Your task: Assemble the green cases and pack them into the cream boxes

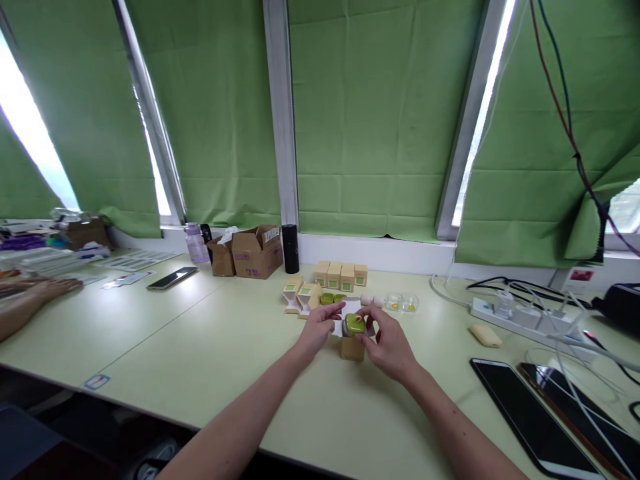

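Observation:
My left hand [319,328] and my right hand [387,343] meet over the middle of the table, fingers pinched on a small green case [355,324] with a white insert around it. The case sits at the top of a small tan box [353,348] standing on the table. Just behind are a row of closed tan boxes with green labels [341,274], two opened boxes [300,297], loose green cases [333,298] and small clear cups with yellow spots [403,303].
Brown cartons [250,253], a black cylinder [290,249] and a purple bottle [195,243] stand at the back. A phone [173,278] lies left; another person's hand [35,293] rests far left. At the right are a power strip [520,313], cables, dark tablets [530,413] and a yellow pad [485,335].

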Action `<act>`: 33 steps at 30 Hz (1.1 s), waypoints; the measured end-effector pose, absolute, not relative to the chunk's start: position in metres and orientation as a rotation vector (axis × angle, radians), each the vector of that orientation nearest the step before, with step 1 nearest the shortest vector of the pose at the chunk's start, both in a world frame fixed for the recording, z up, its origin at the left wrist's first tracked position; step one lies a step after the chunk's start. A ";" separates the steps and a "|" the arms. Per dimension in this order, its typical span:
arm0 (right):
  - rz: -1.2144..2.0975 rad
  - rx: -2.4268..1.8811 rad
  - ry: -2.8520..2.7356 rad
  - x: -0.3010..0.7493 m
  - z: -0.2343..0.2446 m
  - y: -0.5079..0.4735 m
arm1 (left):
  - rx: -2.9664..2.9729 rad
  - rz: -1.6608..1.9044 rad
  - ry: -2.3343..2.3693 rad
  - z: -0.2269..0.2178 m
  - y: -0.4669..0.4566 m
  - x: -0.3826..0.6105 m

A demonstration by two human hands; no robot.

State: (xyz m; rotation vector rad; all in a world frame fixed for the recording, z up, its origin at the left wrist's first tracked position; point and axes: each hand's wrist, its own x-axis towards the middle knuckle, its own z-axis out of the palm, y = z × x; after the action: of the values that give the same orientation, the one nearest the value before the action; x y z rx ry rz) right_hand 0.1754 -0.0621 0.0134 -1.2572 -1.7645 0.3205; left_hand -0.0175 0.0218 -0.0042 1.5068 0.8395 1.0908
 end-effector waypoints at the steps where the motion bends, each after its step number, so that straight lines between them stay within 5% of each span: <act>1: 0.318 -1.263 -1.775 0.175 0.013 -0.063 | 1.500 1.091 0.841 -0.004 0.022 -0.017; 33: 0.343 -1.198 -1.707 0.164 0.001 -0.049 | 1.437 1.102 0.824 -0.004 0.019 -0.015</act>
State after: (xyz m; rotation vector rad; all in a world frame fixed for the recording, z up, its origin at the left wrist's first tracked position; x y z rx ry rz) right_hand 0.1640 -0.0487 0.0012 -1.1977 -1.7075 0.3433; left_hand -0.0151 0.0190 -0.0036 1.4367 0.8242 1.1025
